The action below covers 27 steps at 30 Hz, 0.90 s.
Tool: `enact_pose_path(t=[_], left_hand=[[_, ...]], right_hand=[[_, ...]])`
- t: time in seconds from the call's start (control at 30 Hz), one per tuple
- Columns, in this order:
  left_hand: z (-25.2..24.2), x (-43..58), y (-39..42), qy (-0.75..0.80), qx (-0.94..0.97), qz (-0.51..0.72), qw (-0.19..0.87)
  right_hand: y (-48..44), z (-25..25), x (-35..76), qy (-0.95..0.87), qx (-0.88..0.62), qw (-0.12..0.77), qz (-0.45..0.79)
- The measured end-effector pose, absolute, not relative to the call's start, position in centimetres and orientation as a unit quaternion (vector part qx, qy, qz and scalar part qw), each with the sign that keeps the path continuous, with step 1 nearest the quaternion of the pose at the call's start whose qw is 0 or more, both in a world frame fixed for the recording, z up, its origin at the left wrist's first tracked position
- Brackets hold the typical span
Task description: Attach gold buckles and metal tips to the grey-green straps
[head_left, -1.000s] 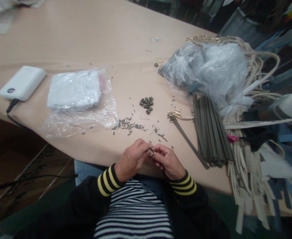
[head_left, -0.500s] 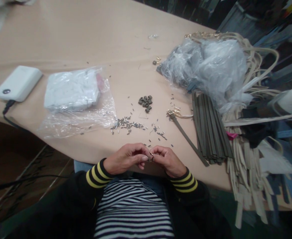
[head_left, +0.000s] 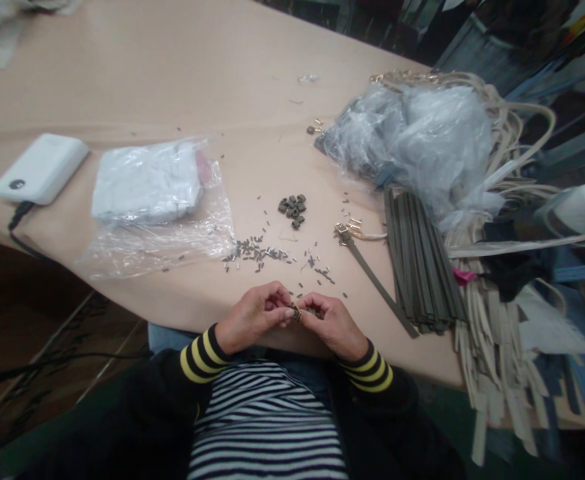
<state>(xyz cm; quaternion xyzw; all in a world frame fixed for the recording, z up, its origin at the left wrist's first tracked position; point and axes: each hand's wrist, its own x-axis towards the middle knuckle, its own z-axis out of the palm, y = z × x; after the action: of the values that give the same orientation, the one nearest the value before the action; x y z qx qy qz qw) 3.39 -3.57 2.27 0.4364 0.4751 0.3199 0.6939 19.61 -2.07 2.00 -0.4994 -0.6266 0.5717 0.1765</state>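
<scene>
My left hand (head_left: 257, 315) and my right hand (head_left: 330, 322) meet at the near edge of the table (head_left: 182, 73), fingers pinched together on a small metal buckle (head_left: 296, 311) held between them. Just beyond the hands lie scattered small metal pins (head_left: 257, 251) and a little pile of dark loops (head_left: 293, 208). A single olive strap with a gold buckle (head_left: 367, 267) lies to the right of the pins.
A stack of olive straps (head_left: 420, 263) and cream straps (head_left: 492, 347) fills the right side under a crumpled plastic bag (head_left: 412, 140). A clear bag with a white packet (head_left: 147, 187) and a white power bank (head_left: 40, 168) with a cable sit at the left.
Both hands stay pinched on the buckle. The left hand has shifted a little, drawing back then returning, and the fingers have turned the buckle slightly.
</scene>
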Motion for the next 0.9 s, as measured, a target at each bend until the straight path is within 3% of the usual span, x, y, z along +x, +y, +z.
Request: enact_pose_path(t=[0.2, 0.43, 0.53, 0.7, 0.9], left_hand=[[2.1, 3.9, -3.6, 0.530, 0.485, 0.330, 0.612], [3.1, 4.1, -3.9, 0.574, 0.577, 0.322, 0.483], [3.2, 3.9, -3.8, 0.551, 0.556, 0.332, 0.526], [2.4, 3.1, -3.5, 0.463, 0.430, 0.347, 0.693], [1.9, 2.4, -3.1, 0.369, 0.397, 0.320, 0.777]], right_hand=[[-2.2, 2.8, 19.7, -0.694, -0.481, 0.158, 0.513], [-2.4, 2.1, 19.4, -0.649, -0.519, 0.194, 0.521], [-2.5, 2.2, 19.3, -0.637, -0.525, 0.219, 0.521], [-2.4, 3.0, 19.4, -0.657, -0.488, 0.200, 0.538], [-2.3, 3.7, 19.4, -0.707, -0.422, 0.188, 0.536]])
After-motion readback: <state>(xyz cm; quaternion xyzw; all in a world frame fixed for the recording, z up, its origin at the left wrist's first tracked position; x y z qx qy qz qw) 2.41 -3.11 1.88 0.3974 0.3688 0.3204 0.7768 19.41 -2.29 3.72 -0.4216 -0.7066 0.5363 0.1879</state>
